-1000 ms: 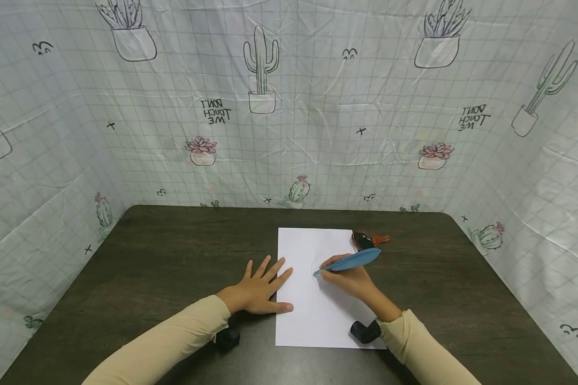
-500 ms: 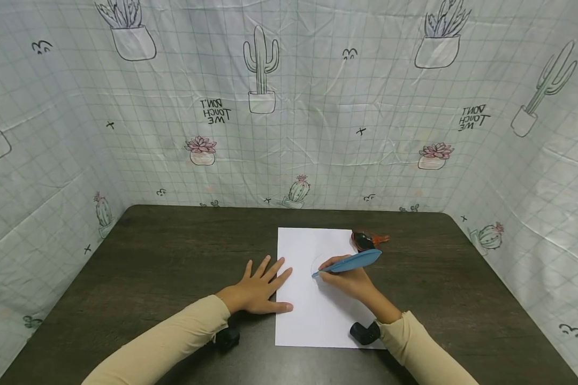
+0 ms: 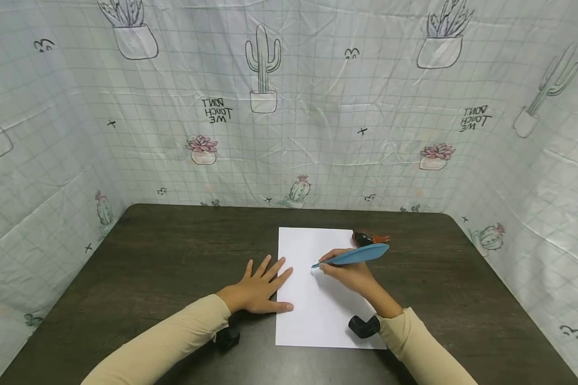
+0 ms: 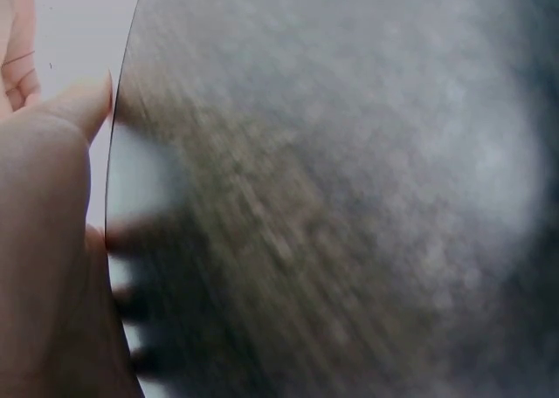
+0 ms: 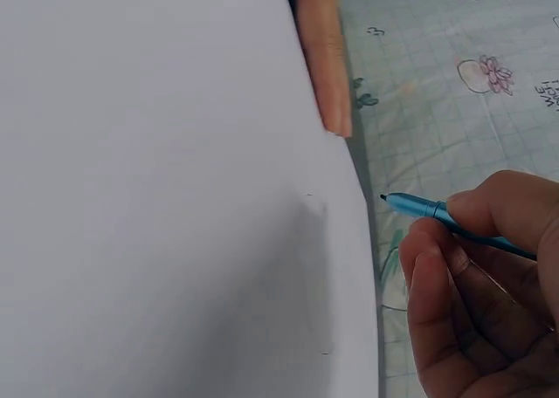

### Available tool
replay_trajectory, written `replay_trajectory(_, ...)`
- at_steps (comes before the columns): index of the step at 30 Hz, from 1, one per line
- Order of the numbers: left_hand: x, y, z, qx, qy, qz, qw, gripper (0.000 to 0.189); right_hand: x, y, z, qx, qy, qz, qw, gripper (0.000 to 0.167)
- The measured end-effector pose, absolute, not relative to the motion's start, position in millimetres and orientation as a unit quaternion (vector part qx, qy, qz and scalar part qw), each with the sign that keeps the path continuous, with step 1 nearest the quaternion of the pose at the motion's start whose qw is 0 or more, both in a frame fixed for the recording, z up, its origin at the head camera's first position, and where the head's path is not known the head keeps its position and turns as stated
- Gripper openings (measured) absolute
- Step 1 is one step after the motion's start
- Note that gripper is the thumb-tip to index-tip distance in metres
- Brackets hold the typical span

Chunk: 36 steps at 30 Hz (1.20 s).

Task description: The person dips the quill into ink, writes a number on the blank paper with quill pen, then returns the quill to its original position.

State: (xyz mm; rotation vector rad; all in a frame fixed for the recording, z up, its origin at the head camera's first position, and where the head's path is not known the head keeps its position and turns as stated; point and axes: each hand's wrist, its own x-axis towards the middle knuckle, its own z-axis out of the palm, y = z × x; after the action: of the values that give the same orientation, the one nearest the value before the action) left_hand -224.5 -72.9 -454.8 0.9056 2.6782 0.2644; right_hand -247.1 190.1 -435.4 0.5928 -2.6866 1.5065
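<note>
A white sheet of paper [image 3: 305,323] lies on the dark table, bearing faint thin pen lines. My right hand [image 3: 354,277] pinches a blue feather-shaped pen [image 3: 358,255] between thumb and fingers, its plume slanting up to the right. In the right wrist view the dark tip of the pen [image 5: 419,207] shows apart from the paper [image 5: 175,154], seemingly raised above it. My left hand [image 3: 256,293] is spread flat, its fingertips and thumb on the left edge of the sheet. The left wrist view catches the left hand [image 4: 48,180] close up, with blurred tabletop.
A dark and orange object [image 3: 364,239], its kind unclear, lies by the sheet's top right corner, partly behind the pen. Black wrist devices [image 3: 364,326] hang at both cuffs. A cactus-print cloth [image 3: 327,149] stands behind the table [image 3: 183,240] and along both sides.
The pen tip has risen slightly and shifted away from me, and the plume leans further right. My left hand has stayed in place on the sheet.
</note>
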Motion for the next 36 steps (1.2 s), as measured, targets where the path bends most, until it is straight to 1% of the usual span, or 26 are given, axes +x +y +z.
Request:
replay_trajectory(7, -224, -71, -453, 0.315, 0.932, 0.093, 0.151, 0.086, -252, 198, -425, 0.173, -0.841, 0.512, -0.019, 0.022)
replay_trajectory(18, -223, -72, -452, 0.32, 0.93, 0.098, 0.155, 0.085, -258, 220, -420, 0.137, -0.856, 0.499, 0.007, 0.029)
replay_trajectory(27, -225, -70, -453, 0.32, 0.93, 0.097, 0.153, 0.086, -265, 251, -417, 0.093, -0.851, 0.515, 0.041, 0.035)
replay_trajectory(34, -226, -71, -455, 0.318, 0.931, 0.093, 0.155, 0.085, -266, 273, -419, 0.114, -0.855, 0.5, 0.077, 0.032)
replay_trajectory(36, -225, -72, -456, 0.317, 0.93, 0.096, 0.156, 0.086, -266, 278, -420, 0.126, -0.862, 0.481, 0.1, 0.028)
